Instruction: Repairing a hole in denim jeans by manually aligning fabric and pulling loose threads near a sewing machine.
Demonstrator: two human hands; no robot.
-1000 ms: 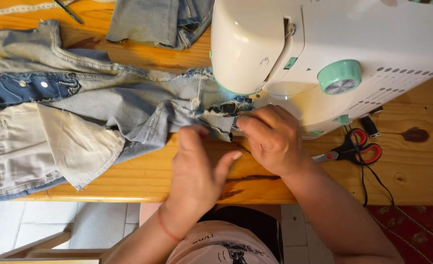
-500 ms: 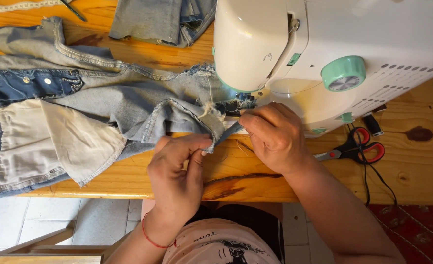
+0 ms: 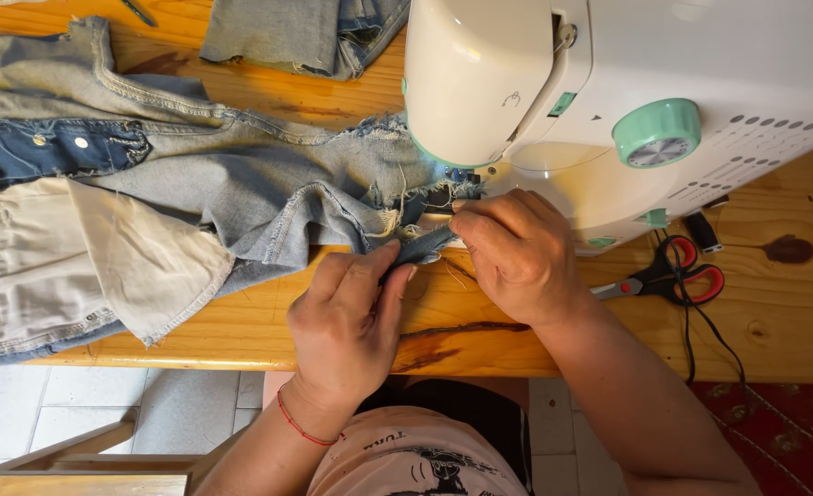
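Faded blue jeans (image 3: 241,184) lie turned partly inside out on the wooden table (image 3: 241,321), with a pale pocket lining on the left. A frayed denim edge runs under the needle area of a white sewing machine (image 3: 608,83). My left hand (image 3: 351,321) pinches that denim edge between thumb and fingers just in front of the machine. My right hand (image 3: 516,253) presses and grips the same fabric right beside the presser foot, touching the machine's base.
Red and black scissors (image 3: 672,276) lie to the right of my right hand, beside a black cable. Another folded piece of denim (image 3: 305,32) sits at the table's far side. The machine has a mint green dial (image 3: 656,133). Tiled floor shows below.
My left hand has slid back toward me and now pinches the denim edge. The right hand has stayed at the presser foot. The view has shifted slightly.
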